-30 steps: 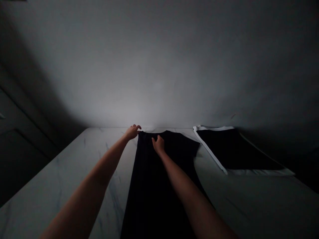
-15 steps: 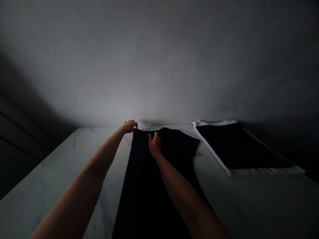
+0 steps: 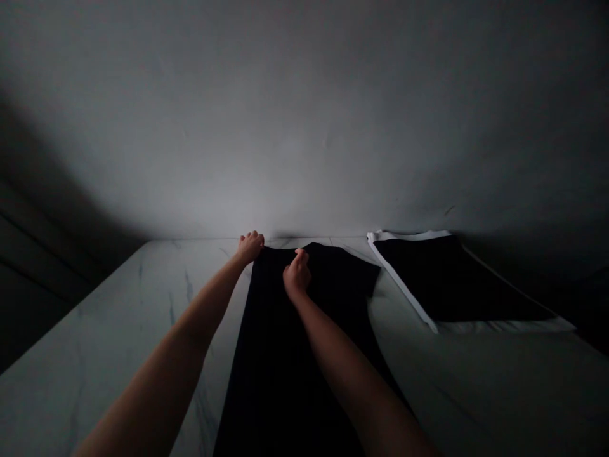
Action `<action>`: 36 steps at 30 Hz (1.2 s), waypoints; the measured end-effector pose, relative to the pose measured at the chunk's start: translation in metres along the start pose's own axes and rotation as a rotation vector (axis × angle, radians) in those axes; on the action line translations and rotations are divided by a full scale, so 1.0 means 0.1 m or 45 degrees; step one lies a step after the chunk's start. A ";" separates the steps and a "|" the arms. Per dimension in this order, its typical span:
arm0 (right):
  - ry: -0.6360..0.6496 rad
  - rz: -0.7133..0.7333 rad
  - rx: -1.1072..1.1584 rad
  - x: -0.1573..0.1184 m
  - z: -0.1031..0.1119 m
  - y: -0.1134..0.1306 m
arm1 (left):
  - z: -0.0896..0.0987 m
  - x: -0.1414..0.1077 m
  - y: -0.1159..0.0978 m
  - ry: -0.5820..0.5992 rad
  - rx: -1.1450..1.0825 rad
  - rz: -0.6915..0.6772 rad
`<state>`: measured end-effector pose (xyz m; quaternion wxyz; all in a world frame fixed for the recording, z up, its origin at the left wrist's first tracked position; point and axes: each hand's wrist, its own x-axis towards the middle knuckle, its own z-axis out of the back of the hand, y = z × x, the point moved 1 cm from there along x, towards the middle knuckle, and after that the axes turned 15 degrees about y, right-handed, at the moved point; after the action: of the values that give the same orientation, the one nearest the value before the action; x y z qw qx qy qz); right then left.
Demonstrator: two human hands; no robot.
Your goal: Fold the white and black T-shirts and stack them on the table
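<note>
A folded black cloth with white trim on a marble worktop, against a pale grey wall.

The flat rectangular black cloth with white trim (image 3: pixel 451 282) lies toward the far right of the white, grey-veined marble worktop (image 3: pixel 95 355), its white bands showing along the left and near edges and its far corner just beside the pale grey wall (image 3: pixel 304 114). The wall rises along the worktop's far edge and carries a small dark mark (image 3: pixel 450 209) above the cloth. Beyond the worktop's left edge, dark panelling (image 3: pixel 33 254) sits in shadow.
</note>
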<state>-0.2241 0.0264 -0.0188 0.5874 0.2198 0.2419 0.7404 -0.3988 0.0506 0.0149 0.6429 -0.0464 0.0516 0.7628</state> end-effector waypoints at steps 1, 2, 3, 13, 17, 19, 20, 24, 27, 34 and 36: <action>-0.004 0.002 -0.012 0.00 0.00 -0.01 | -0.01 -0.05 -0.04 -0.049 0.002 0.017; -0.007 0.007 -0.015 0.00 0.00 -0.01 | -0.03 -0.10 -0.09 -0.102 -0.003 0.030; -0.009 0.016 -0.012 0.00 0.00 -0.02 | -0.07 -0.15 -0.15 -0.152 -0.029 0.035; 0.034 0.009 0.141 -0.06 0.10 -0.01 | -0.62 -0.53 -0.40 -0.231 -0.298 -0.054; 0.062 0.126 0.104 -0.19 0.08 -0.04 | -0.65 -0.49 -0.41 -0.194 -0.281 -0.015; 0.062 0.193 0.070 -0.22 0.07 -0.04 | -0.64 -0.48 -0.42 -0.146 -0.256 -0.012; 0.061 0.229 0.051 -0.23 0.07 -0.04 | -0.63 -0.48 -0.43 -0.131 -0.244 -0.011; 0.057 0.334 -0.033 -0.24 0.09 -0.01 | -0.60 -0.51 -0.46 -0.117 -0.220 0.006; 0.075 0.316 -0.110 -0.26 0.15 0.01 | -0.58 -0.55 -0.47 -0.109 -0.222 0.016; 0.300 -0.016 -0.430 -0.27 0.25 0.13 | -0.54 -0.59 -0.48 -0.100 -0.236 0.010; 0.248 0.037 -0.530 -0.24 0.24 0.20 | -0.54 -0.58 -0.48 -0.095 -0.237 0.026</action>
<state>-0.2197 0.0012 0.0114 0.5831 0.0249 0.1361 0.8005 -0.3415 -0.0058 -0.0313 0.6296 -0.0770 -0.0429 0.7719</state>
